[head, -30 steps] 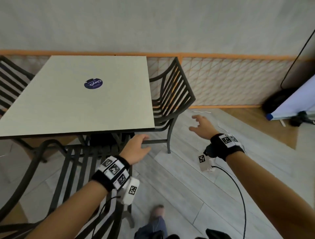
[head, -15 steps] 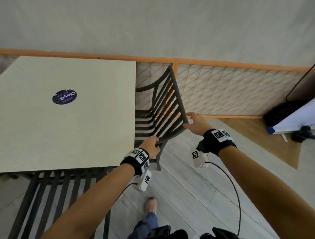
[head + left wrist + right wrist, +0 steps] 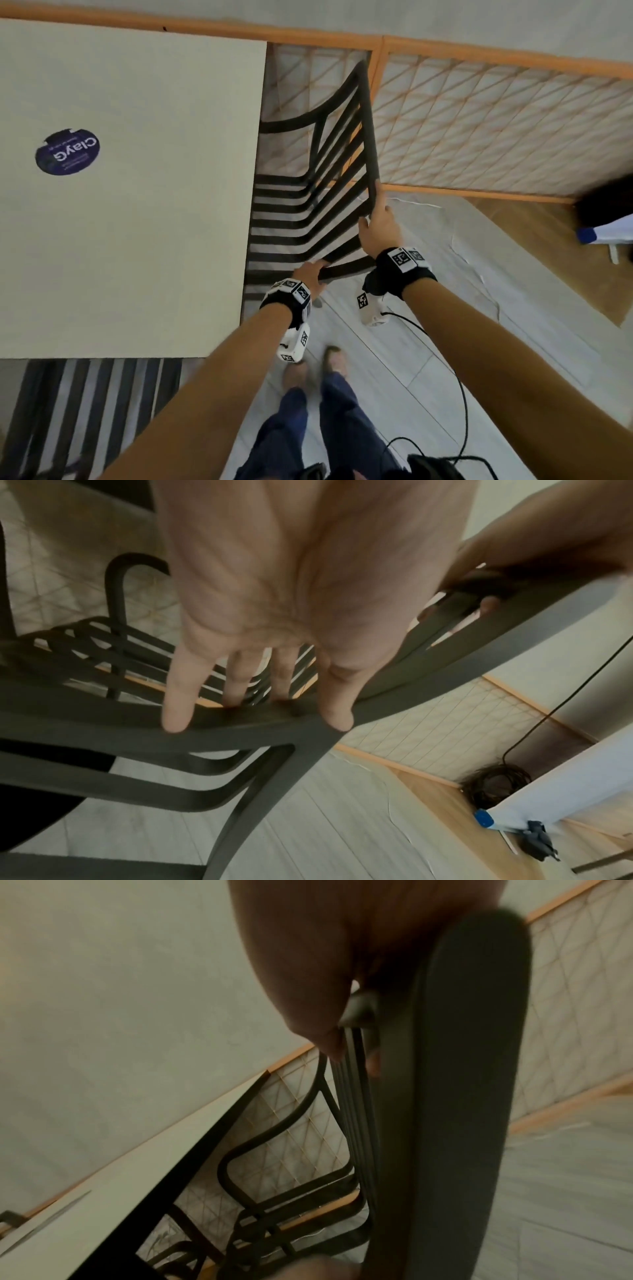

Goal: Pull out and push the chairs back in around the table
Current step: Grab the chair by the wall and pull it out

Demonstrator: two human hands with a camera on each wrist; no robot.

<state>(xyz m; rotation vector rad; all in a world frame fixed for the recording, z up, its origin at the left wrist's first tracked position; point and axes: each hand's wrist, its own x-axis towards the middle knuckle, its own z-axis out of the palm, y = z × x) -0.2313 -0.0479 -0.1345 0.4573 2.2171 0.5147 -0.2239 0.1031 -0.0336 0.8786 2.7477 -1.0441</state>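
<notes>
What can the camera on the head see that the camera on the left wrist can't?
Only the head view shows the pale square table top, its round dark blue sticker, the person's feet, and the right hand from above, gripping the top rail of the dark slatted metal chair.

Only the left wrist view shows the palm of the left hand with its fingertips hooked over the chair's back rail.

Both show that chair, the grey plank floor and the orange-framed lattice fence.
</notes>
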